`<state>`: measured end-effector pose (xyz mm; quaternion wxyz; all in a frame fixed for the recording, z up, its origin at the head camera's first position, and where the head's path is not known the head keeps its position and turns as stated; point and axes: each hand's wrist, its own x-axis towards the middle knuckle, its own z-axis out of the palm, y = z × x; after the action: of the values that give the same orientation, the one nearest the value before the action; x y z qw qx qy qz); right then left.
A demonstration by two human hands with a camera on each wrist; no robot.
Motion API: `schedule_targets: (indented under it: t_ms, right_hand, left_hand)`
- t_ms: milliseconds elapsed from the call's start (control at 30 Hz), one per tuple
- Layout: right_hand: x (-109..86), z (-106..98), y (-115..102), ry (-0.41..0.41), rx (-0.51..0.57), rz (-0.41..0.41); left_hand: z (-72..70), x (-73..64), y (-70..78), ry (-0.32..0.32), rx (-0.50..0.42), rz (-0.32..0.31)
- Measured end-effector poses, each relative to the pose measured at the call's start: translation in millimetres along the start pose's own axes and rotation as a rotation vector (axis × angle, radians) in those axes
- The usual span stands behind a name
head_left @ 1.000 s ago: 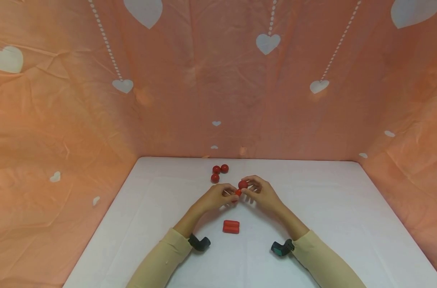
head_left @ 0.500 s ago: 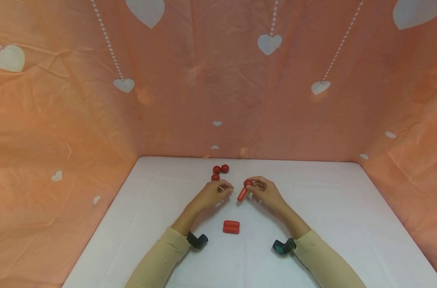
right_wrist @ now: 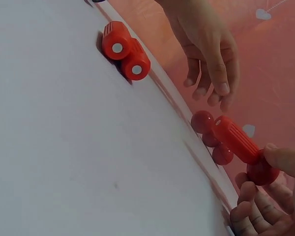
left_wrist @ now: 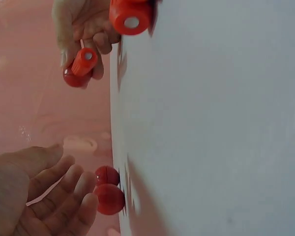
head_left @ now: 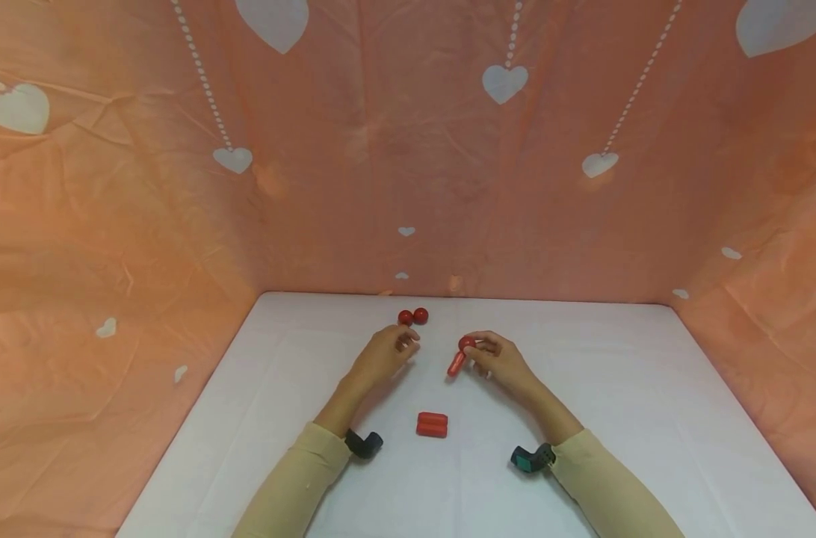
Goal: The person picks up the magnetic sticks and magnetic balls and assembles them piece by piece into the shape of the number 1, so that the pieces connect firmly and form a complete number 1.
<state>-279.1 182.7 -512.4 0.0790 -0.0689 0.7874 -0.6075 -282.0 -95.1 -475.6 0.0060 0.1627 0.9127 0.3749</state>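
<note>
Three loose balls [right_wrist: 211,138] sat on the tabletop [head_left: 616,373] near the left hand [head_left: 383,353], which held nothing, fingers relaxed; a careless brush might have rolled them. Right hand [head_left: 505,364] pinched another ball [head_left: 466,343] above the tabletop, rod [head_left: 456,365] jutting off; a weak join risked its falling.

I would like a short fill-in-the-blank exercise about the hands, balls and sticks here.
The hand gripping a ball is the ____ one.
The other hand holds ____.
Side by side on the table lie ____ sticks.
The main colour of every ball and stick is ____.
Missing words: right; nothing; two; red.
</note>
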Motion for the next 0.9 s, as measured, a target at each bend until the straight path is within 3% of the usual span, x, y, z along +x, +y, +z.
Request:
schedule_targets:
  t_ms: [300,433,900]
  right_hand:
    - [-2.2,-3,2,-0.038,0.020,0.004]
    - [-0.5,-3,5,-0.041,0.035,0.002]
    - [0.2,-5,2,-0.040,0.067,0.050]
  left_hand:
    - [-6.0,2.2,-9.8,0.088,0.061,0.000]
    - [-8.7,3.8,-13.6,0.086,0.068,-0.031]
    - [-13.8,16.9,-19.5,0.061,0.149,-0.030]
